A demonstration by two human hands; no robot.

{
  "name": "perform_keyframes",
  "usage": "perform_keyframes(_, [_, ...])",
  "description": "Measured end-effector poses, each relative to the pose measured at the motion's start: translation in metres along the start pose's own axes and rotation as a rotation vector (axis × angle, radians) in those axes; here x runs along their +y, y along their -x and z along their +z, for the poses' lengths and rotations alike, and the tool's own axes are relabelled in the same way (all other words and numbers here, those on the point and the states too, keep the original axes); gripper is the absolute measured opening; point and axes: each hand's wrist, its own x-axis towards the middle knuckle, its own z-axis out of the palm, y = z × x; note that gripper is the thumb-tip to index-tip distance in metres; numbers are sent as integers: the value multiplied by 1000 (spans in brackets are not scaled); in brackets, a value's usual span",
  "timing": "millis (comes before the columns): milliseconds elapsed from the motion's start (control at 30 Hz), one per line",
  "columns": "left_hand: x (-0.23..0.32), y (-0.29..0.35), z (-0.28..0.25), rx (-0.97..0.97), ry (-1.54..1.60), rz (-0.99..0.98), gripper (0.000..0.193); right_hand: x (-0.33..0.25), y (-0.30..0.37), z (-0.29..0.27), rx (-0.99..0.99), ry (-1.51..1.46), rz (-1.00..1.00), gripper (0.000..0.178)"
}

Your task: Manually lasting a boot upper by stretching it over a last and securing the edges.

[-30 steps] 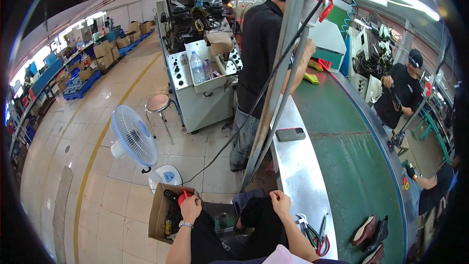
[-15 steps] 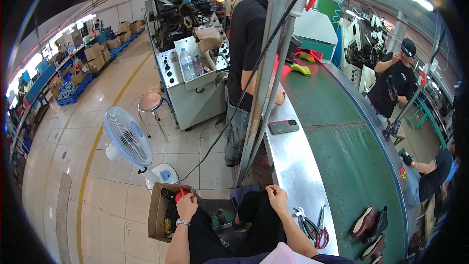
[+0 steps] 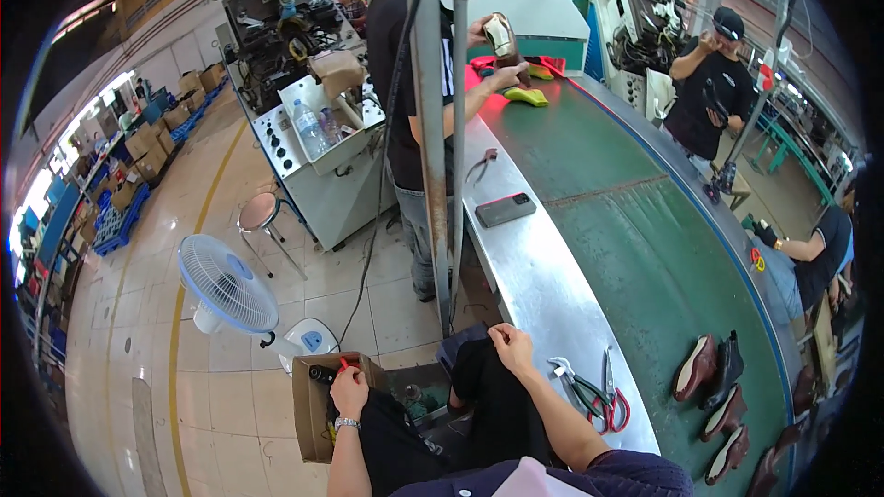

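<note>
My left hand (image 3: 350, 392), with a metal watch at its wrist, is closed over the near side of a cardboard box (image 3: 309, 428). A small red object (image 3: 345, 364) shows at its fingertips; its kind is not clear. My right hand (image 3: 511, 348) is by my right knee, next to the metal ledge (image 3: 552, 281), with its fingers drawn together. Whatever they pinch, if anything, is too small to make out. On the ledge close by lie pincers (image 3: 578, 387) and red-handled scissors (image 3: 610, 396).
A green conveyor belt (image 3: 617, 239) runs beside the ledge, carrying several dark shoes (image 3: 695, 368). Farther up the ledge lies a phone (image 3: 505, 210). A person (image 3: 405, 92) beyond a steel post (image 3: 435, 129) holds a shoe (image 3: 499, 37). A fan (image 3: 228, 283) and a stool (image 3: 259, 212) stand left.
The view has shifted. The person beyond the post has raised a shoe over the belt, and a small brown strip now shows on the ledge. Less red shows at my left hand.
</note>
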Motion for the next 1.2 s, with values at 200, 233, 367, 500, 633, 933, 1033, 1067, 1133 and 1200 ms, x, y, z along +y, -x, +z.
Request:
perform_keyframes(200, [2,0,-3,-10,8,-19,17,0,1,-1,-18,19,7,25])
perform_keyframes(233, [2,0,-3,-13,-8,-23,17,-1,1,-2,-11,24,-11,24])
perform_keyframes(367, [4,-1,-5,-9,-13,-19,16,-1,1,-2,-8,20,-25,24])
perform_keyframes(500, [7,-1,-6,-29,-10,-38,17,2,1,-1,-3,25,-31,24])
perform_keyframes(633, [2,0,-4,-26,1,-37,17,2,0,1,-10,28,-18,24])
perform_keyframes(933, [-2,0,1,30,16,12,15,2,1,-1,-32,12,-9,22])
perform_keyframes(1033, [-2,-1,0,-2,17,-23,15,2,0,0,-31,17,-12,22])
perform_keyframes(1067, [-1,-1,0,-1,22,-26,15,3,0,0,-28,22,-6,22])
perform_keyframes(1133, [-1,0,-1,1,16,-10,16,4,0,1,-27,24,-9,21])
perform_keyframes(1200, [-2,0,-1,10,31,-6,15,4,-1,2,-27,24,-10,21])
